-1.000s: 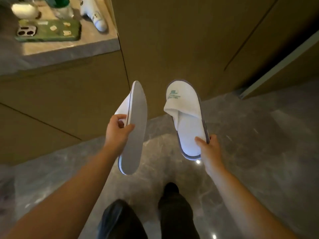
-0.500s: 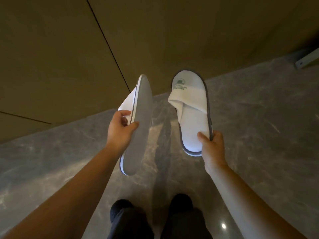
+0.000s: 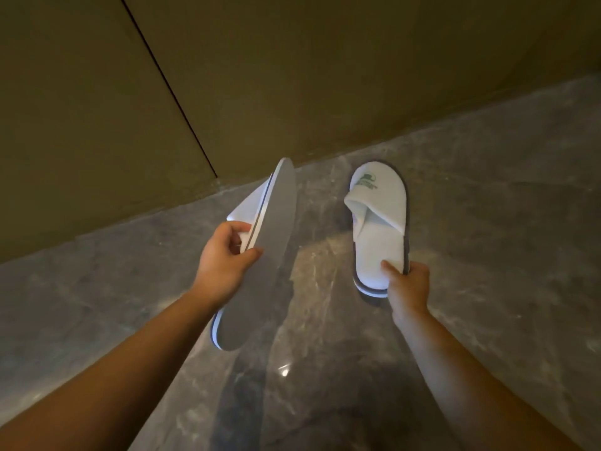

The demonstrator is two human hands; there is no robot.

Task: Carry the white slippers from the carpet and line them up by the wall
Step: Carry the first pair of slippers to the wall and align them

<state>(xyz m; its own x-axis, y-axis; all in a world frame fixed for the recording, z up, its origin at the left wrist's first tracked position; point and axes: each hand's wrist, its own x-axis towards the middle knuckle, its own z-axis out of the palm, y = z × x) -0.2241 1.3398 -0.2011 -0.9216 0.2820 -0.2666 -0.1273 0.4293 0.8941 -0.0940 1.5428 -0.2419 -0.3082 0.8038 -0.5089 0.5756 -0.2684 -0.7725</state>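
Observation:
I hold one white slipper in each hand, low over the grey marble floor near the wall. My left hand [image 3: 226, 255] grips the left slipper [image 3: 260, 268] at mid-length; it is turned on its side, its grey sole facing me and the white upper pointing left. My right hand [image 3: 406, 281] pinches the heel of the right slipper [image 3: 379, 222], which lies flat, sole down, toe toward the wall, with a green logo on its white strap. I cannot tell whether it touches the floor.
The brown panelled wall [image 3: 292, 76] runs diagonally across the top, meeting the glossy marble floor [image 3: 487, 206] just beyond the slippers' toes. A dark vertical seam [image 3: 169, 89] splits the wall panels left of centre.
Both slippers have come down and closer to the base of the wall. The view has tilted lower, so my legs and feet have left the frame.

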